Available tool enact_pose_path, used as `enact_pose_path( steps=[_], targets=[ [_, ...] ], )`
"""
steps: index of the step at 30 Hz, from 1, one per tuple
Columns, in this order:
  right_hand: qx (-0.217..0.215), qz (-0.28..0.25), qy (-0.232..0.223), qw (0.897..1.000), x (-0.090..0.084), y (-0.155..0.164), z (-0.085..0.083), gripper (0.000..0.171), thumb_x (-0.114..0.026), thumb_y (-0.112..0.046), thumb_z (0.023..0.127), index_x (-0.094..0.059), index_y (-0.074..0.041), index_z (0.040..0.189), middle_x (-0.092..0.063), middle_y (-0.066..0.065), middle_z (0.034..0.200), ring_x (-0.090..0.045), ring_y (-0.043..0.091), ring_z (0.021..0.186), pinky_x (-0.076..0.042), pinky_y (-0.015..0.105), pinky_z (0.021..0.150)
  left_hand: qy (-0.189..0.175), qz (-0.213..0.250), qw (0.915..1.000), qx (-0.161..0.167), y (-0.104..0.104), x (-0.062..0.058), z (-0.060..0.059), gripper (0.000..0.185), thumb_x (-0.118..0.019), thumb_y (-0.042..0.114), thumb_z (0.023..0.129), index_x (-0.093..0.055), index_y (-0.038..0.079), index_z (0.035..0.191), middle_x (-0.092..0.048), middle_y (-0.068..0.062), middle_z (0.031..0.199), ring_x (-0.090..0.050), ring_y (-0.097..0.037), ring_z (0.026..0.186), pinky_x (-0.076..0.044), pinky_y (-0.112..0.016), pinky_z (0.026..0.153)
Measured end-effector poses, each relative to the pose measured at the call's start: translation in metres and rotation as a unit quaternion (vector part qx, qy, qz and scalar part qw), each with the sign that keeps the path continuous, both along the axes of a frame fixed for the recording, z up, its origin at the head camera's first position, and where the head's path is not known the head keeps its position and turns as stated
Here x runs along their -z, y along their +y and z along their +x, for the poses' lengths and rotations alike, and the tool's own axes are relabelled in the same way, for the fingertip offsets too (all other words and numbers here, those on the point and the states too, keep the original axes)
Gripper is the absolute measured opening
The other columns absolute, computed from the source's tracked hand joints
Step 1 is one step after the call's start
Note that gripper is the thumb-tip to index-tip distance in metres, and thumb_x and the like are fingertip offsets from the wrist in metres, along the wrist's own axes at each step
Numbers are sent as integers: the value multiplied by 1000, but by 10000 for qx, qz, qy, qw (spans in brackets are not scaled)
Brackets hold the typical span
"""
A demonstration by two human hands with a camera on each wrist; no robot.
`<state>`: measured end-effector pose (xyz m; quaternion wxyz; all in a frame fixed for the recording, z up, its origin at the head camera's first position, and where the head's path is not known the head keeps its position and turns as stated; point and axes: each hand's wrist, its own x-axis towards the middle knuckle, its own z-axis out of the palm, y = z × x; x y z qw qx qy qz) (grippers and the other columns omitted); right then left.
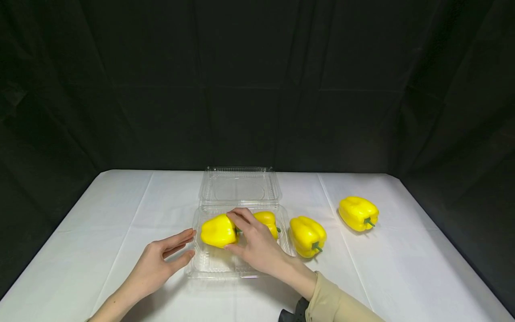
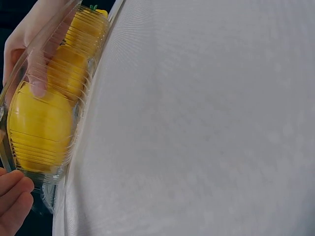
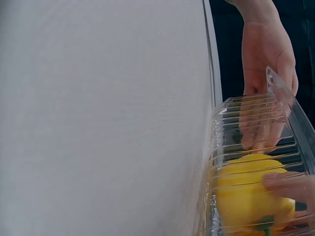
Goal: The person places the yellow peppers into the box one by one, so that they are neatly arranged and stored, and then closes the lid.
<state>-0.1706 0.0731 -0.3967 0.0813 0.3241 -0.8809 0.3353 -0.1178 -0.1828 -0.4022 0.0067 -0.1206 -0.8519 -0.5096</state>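
Head view high, wide; wrist views close, sharing clamshell tray [image 1: 209,264].

White-clothed table [image 1: 100,250] bears an open clear clamshell box [image 1: 239,188] and two yellow peppers [image 1: 307,235]

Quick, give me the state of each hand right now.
Left hand: open, fingers straight against the clear container.
Right hand: grip closed on the yellow pepper in the container.
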Motion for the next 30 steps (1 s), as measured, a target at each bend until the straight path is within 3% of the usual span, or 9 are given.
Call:
enact_pose_path(
  steps=[18, 27, 30],
  targets=[
    [58, -90, 125, 9999, 1, -2, 2, 66, -82, -14, 81, -53, 3, 139, -50, 16, 146, -55, 33, 130, -49, 39, 107, -85, -95, 9999, -27, -1, -1, 0, 51, -72, 22, 93, -58, 8, 140, -64, -9, 136, -63, -29, 122, -56, -35, 98],
    [174, -322, 271, 9990, 2, -1, 2, 52, -78, -6, 82, -60, 5, 128, -52, 12, 146, -61, 28, 122, -55, 36, 100, -119, -100, 9999, -31, 0, -2, 0, 51, -72, 23, 94, -57, 7, 140, -64, -9, 136, -63, -28, 123, -56, -36, 98],
    [228, -317, 308, 9988, 2, -2, 2, 53, -80, -7, 81, -60, 5, 128, -54, 10, 144, -59, 28, 127, -53, 37, 103, -154, -124, 9998, -73, 0, -2, 0, 51, -72, 24, 93, -58, 8, 140, -64, -7, 136, -63, -25, 123, -56, -33, 98]
  ],
)
